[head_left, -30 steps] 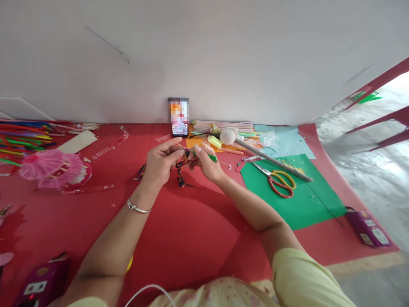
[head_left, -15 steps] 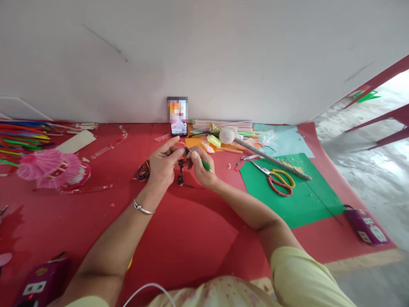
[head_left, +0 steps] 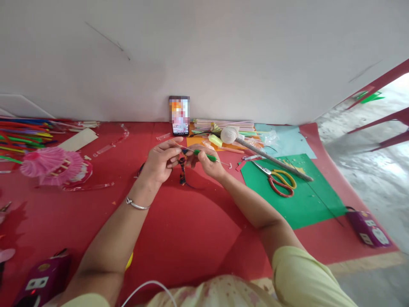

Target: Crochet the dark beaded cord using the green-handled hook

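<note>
Between my hands hangs a narrow strip of dark, multicoloured crochet work (head_left: 182, 170), with a loose thread end trailing on the red table. My left hand (head_left: 162, 161) pinches the top of the strip, its index finger stretched out with yarn near it. In my right hand (head_left: 209, 162) is a crochet hook (head_left: 205, 155) with a green handle; its metal tip points left into the yarn at my left fingertips. The yarn ball (head_left: 141, 169) lies mostly hidden behind my left hand.
A phone (head_left: 179, 116) leans on the wall ahead. To the right, scissors (head_left: 281, 183) and a stick with a white round head (head_left: 229, 135) lie over green paper (head_left: 297, 213). On the left are a pink paper model (head_left: 54, 166), pipe cleaners (head_left: 25, 138) and a purple power box (head_left: 43, 277).
The crochet hook has swung flatter and its green handle shows more. My right hand has shifted slightly right, and my left hand now covers most of the yarn ball.
</note>
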